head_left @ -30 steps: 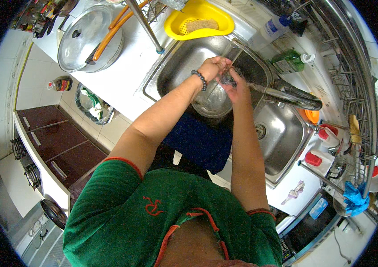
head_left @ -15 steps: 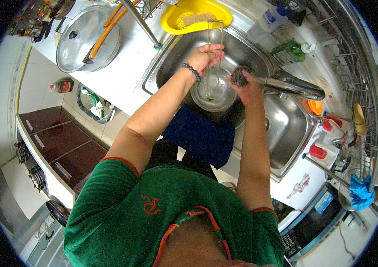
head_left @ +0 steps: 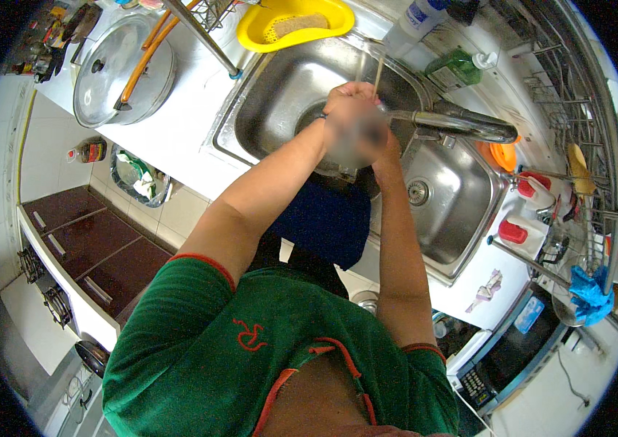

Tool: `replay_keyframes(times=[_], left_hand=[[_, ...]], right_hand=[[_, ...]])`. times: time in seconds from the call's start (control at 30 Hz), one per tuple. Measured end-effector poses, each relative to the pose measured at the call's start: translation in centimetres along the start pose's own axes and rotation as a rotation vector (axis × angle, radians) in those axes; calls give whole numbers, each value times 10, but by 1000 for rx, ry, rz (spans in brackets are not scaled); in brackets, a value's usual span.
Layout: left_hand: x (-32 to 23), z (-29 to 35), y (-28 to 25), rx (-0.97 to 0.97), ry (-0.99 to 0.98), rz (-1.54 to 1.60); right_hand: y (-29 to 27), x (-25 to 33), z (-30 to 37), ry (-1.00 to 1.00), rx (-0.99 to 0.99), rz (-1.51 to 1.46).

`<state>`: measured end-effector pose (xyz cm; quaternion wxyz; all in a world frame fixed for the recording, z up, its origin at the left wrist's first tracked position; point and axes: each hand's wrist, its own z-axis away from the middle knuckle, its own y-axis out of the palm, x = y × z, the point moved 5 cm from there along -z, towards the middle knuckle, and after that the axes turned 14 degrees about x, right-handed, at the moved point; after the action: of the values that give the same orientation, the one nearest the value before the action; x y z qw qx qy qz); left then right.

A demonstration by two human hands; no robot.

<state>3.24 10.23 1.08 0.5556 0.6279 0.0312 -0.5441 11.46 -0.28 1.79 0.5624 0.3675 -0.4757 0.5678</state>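
Observation:
Over the large sink basin [head_left: 269,91], my left hand [head_left: 350,98] and my right hand [head_left: 385,154] are close together. My left fingers are closed on a clear, straight-sided piece [head_left: 379,73] that sticks up past them; its exact kind I cannot make out. A blurred patch covers much of both hands. Inside it a dark grey scourer [head_left: 375,132] shows faintly at my right fingers. Below the hands, part of a clear round bowl [head_left: 334,173] is visible in the basin, mostly hidden by them.
The metal faucet [head_left: 462,124] reaches in from the right, close to my right hand. A yellow colander [head_left: 250,29] holding a sponge stands behind the basin. A lidded pot [head_left: 101,91] is on the left counter. A smaller basin [head_left: 443,226] lies at right.
My hands, apart before, have come together; the right hand with the scourer now meets the left. The bowl is now largely covered. The whole view has shifted slightly.

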Motion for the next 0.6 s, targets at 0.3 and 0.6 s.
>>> replay_keyframes(times=[0.3, 0.6], left_hand=[[60, 32, -23, 124, -10, -846], [9, 44, -7, -44, 414, -887]], right_hand=[[-14, 21, -19, -115, -383, -170], [-11, 31, -18, -73, -447, 307]])
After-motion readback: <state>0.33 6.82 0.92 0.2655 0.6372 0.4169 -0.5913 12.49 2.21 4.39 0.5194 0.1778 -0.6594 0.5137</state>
